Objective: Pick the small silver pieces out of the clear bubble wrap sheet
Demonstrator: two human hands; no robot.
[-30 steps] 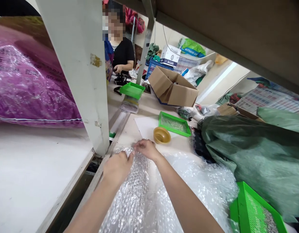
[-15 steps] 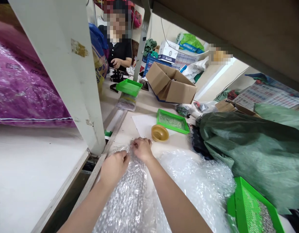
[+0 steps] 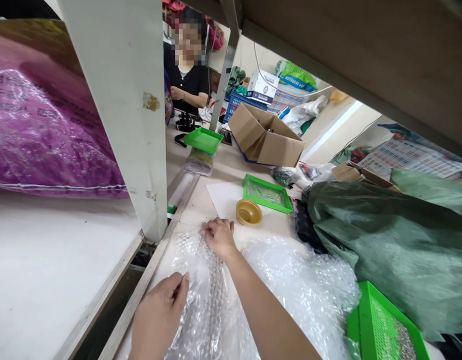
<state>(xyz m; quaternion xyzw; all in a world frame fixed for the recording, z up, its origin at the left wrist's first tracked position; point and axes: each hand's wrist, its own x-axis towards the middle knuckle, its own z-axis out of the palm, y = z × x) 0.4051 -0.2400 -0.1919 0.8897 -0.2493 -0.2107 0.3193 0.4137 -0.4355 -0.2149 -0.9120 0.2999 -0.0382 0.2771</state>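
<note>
A strip of clear bubble wrap lies lengthwise on the table in front of me, partly folded along its length. My right hand is closed at its far end, fingers curled down on the plastic. Nearer to me, my left hand pinches at the strip's left edge, thumb pressed against the bent fingers. What lies between those fingertips is mostly hidden. More loose bubble wrap is heaped to the right of my right forearm. Just beyond my right hand stands a yellow-brown bowl.
Green trays stand beyond the bowl, farther back and at lower right. An open cardboard box sits behind. Green sheeting covers the right. A white post rises at left beside a table gap. A co-worker sits opposite.
My left hand has come back toward me along the strip's left edge, and the wrap looks more spread out. My right hand stays at the far end. The view has shifted slightly.
</note>
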